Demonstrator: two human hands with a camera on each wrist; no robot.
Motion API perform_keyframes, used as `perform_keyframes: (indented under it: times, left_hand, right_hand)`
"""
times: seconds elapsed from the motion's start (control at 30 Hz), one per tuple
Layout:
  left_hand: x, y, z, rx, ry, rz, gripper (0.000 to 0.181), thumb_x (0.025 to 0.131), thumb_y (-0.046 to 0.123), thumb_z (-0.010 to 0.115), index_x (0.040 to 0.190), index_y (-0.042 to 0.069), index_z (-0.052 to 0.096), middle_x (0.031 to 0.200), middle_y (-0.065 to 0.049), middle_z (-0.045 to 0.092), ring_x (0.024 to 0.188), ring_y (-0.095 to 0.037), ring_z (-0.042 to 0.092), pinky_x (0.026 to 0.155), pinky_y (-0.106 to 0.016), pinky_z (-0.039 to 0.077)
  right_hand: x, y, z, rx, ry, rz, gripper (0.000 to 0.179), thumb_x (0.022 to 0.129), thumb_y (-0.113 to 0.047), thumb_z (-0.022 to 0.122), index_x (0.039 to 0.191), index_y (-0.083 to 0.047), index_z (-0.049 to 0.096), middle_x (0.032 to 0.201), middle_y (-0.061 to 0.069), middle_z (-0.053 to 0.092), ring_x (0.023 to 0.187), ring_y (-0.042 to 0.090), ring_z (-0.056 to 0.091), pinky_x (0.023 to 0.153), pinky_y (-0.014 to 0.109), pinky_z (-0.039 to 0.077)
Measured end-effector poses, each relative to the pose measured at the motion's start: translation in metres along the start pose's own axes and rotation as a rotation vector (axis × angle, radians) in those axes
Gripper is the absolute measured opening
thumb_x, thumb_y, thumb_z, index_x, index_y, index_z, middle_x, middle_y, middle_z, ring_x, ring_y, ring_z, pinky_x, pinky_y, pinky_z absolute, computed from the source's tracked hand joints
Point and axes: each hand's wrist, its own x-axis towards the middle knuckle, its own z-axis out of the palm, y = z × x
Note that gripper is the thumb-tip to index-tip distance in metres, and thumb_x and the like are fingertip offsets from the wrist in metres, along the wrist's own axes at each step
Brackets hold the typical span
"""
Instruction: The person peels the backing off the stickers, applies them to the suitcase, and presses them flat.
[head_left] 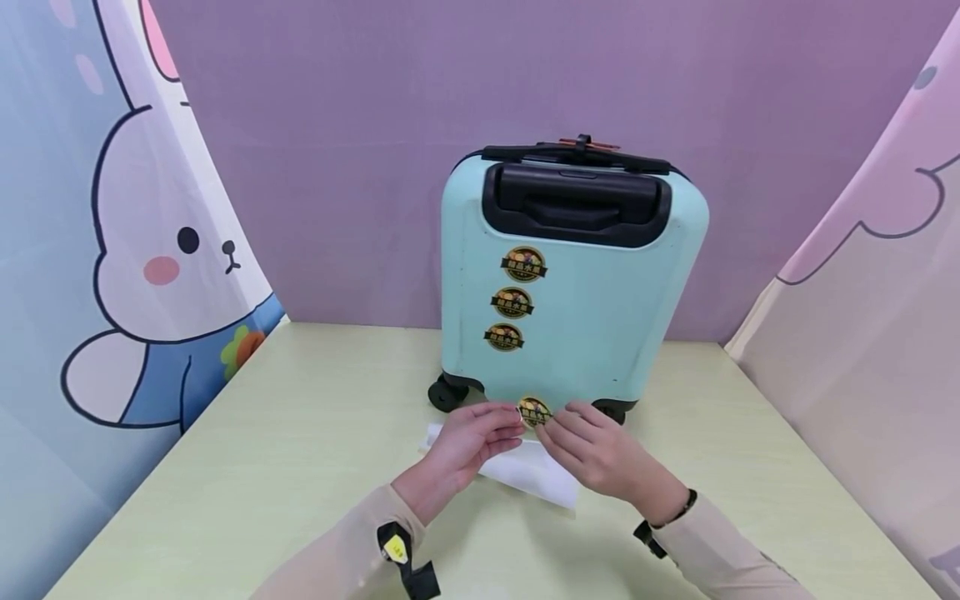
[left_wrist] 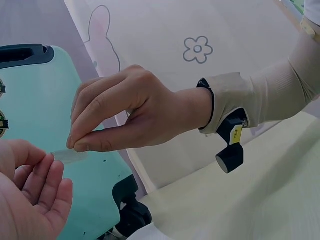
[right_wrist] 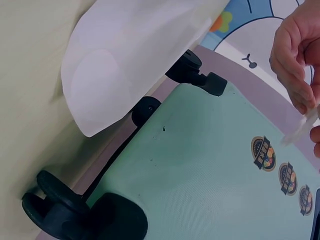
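Observation:
A round black-and-gold sticker (head_left: 534,412) is stretched between both hands, in front of the lower part of a mint-green suitcase (head_left: 585,325). The left hand (head_left: 480,437) pinches the sticker's left edge between thumb and fingers. At its right edge the right hand (head_left: 592,450) pinches it with the fingertips. Seen edge-on in the left wrist view, the sticker (left_wrist: 70,156) is a thin, translucent strip. Three matching stickers, among them the top one (head_left: 524,264), run in a column down the left half of the suitcase face.
A white sheet of paper (head_left: 536,473) lies on the pale table (head_left: 300,500) beneath the hands. The suitcase stands upright on black wheels (head_left: 446,393), with a black handle recess (head_left: 577,204) at its top. Behind it hangs a purple backdrop (head_left: 322,167), with cartoon-printed cloth on both sides.

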Motion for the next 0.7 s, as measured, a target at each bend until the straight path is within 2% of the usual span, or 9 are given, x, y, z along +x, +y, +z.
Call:
perform_keyframes:
  times: [0.27,0.43,0.7]
  left_hand:
    - [0.0017,-0.0015,-0.0025,0.002,0.023,0.007,0.023,0.095,0.001,0.061,0.114,-0.011,0.063,0.086,-0.004,0.071,0.082,-0.013,0.069,0.083,-0.031,0.058]
    - [0.0064,0.0009,-0.0052,-0.038,0.059,0.017,0.02,0.094,-0.001,0.061,0.111,-0.01,0.063,0.084,-0.004,0.072,0.079,-0.013,0.07,0.079,-0.029,0.059]
    - [0.0077,0.0034,-0.0059,-0.043,0.061,0.023,0.018,0.093,-0.003,0.061,0.11,-0.009,0.065,0.083,-0.004,0.072,0.078,-0.013,0.07,0.077,-0.029,0.059]
  right_hand:
    - [-0.0019,-0.0014,-0.0029,0.024,-0.051,0.005,0.033,0.104,0.005,0.04,0.1,-0.001,0.073,0.094,0.006,0.071,0.085,0.019,0.065,0.08,0.035,0.055]
    - [-0.0052,0.0003,-0.0031,0.024,-0.028,0.015,0.033,0.105,0.003,0.04,0.099,0.0,0.073,0.094,0.006,0.072,0.085,0.02,0.066,0.079,0.036,0.055]
    - [-0.0079,0.0037,-0.0004,0.007,0.023,0.019,0.03,0.103,0.005,0.043,0.098,0.002,0.072,0.093,0.009,0.072,0.083,0.022,0.067,0.078,0.037,0.056]
